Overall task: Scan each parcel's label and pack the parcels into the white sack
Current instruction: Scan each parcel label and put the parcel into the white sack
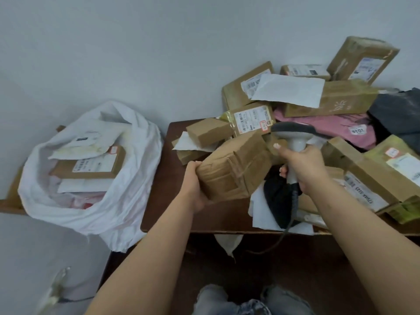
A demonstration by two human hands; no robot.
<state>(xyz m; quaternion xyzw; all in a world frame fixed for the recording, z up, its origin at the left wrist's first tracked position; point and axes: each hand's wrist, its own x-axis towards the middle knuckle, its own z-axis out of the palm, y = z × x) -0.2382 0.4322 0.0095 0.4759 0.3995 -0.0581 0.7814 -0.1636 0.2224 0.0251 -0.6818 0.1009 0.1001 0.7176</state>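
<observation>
A plain pale grey-white wall fills the upper half of the view, unmarked and evenly lit by soft, diffuse light with no hard shadows. Below it stands a dark brown table, its top matte and its front edge running left to right across the middle; the space beneath the top lies in deep shadow. To the left, a lower brown ledge meets the wall. The floor at lower left is pale grey and smooth
</observation>
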